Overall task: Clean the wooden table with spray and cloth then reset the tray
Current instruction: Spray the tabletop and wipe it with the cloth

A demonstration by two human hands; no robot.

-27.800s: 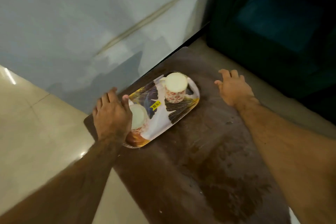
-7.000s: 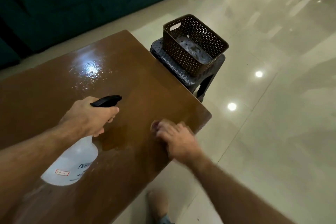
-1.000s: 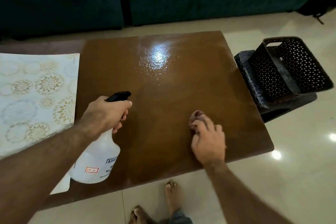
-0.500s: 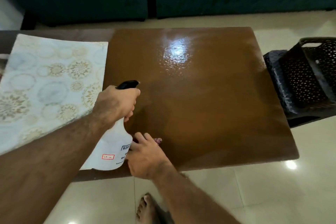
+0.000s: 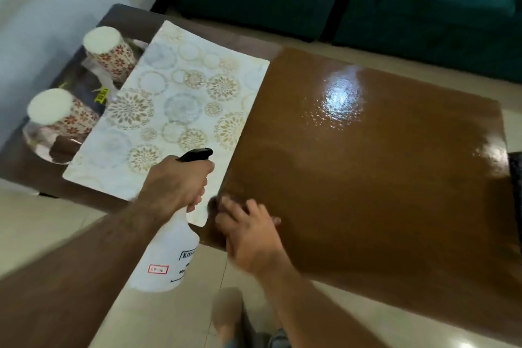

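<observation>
Head view: left hand (image 5: 175, 183) fingers curled round the translucent spray bottle (image 5: 166, 257), right hand (image 5: 251, 234) fingers spread, pressing a cloth (image 5: 214, 203) onto the glossy wooden table (image 5: 381, 178).

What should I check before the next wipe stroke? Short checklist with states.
1. Cloth under right hand: ok, mostly hidden, blurred.
2. Spray bottle held by left hand: ok, gripped at the neck.
3. Wooden table wet ahead: ok, glossy patch near the far edge.
4. Patterned mat clear of the stroke: not ok, its corner lies beside the cloth.
5. Tray with two cups out of the way: ok, far left.
</observation>
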